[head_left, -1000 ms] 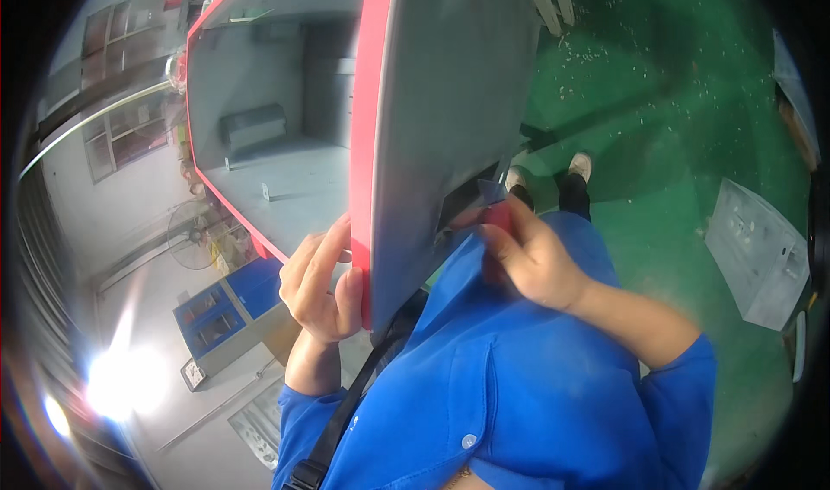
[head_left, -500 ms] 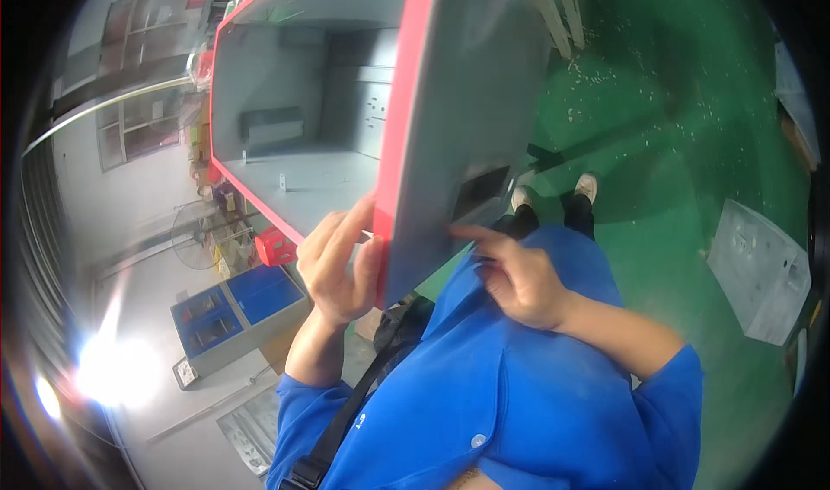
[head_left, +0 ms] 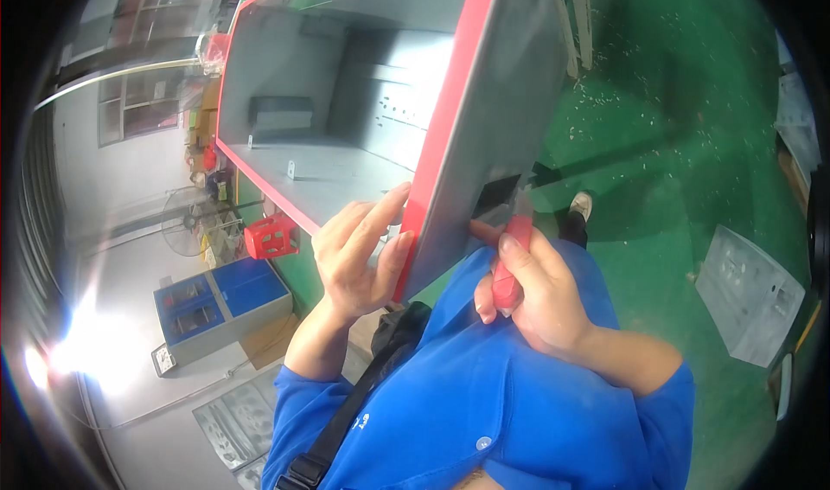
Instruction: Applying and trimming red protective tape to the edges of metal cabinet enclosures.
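A large grey metal cabinet with an open front and red edges stands tilted before me. My left hand is at its near red edge, fingers apart, with forefinger and thumb tips against the strip. Inside the cabinet are small upright tabs and a row of holes. Close to my body, my right hand is closed around a red-handled tool. Its pale tip points up by the dark rectangular opening in the cabinet's side; the tool's exact kind is unclear.
A red plastic stool and a standing fan are at the left. Nearer stands a grey cabinet with blue panels. A pale metal box lies on the green floor to the right.
The red-handled tool has come into view in my right hand, which was at the cabinet's side with no tool visible. My left hand and the cabinet have shifted slightly right in the picture.
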